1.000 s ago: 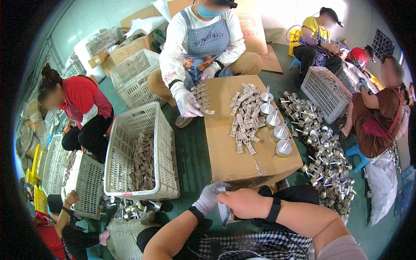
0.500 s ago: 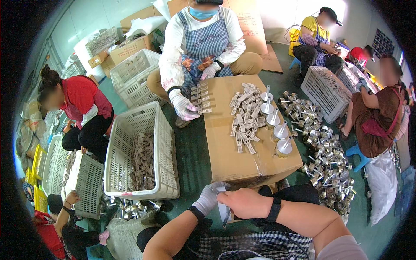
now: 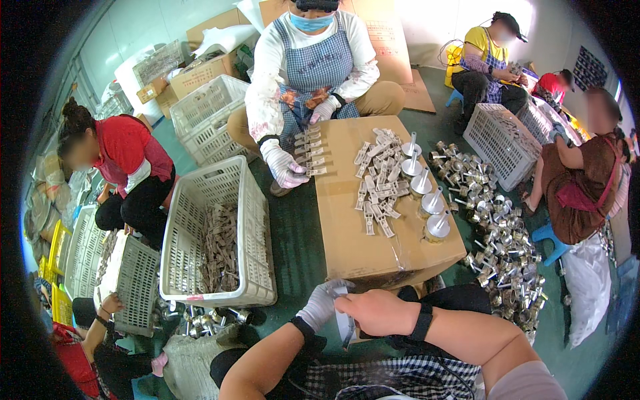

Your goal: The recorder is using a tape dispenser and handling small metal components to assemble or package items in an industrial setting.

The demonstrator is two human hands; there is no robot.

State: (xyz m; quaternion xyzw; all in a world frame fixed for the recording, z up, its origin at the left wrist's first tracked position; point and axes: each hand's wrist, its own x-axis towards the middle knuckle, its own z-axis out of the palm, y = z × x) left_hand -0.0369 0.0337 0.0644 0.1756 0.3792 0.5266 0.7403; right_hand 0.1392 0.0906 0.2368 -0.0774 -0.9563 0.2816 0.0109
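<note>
My left hand (image 3: pixel 321 305), in a pale knit glove, is closed at the near edge of the cardboard box. Beside it my bare right hand (image 3: pixel 379 312), with a dark band at the wrist, is closed too. Between them both hands grip a flat pale strip (image 3: pixel 345 327) with a dark lower end; its kind cannot be made out, and my fingers cover its top. On the box top (image 3: pixel 343 220) lie a heap of small light metal clips (image 3: pixel 381 177) and a row of silver round-based pieces with upright stems (image 3: pixel 437 225).
Opposite, a person's gloved hand (image 3: pixel 288 170) touches a row of clips at the box's left edge. A white crate (image 3: pixel 257 233) of clips stands left. Stemmed metal pieces (image 3: pixel 503 247) are piled on the floor to the right. Other people sit near crates on both sides.
My hands and the strip stay in place. At the back right, the hands of the person in yellow have shifted slightly.
</note>
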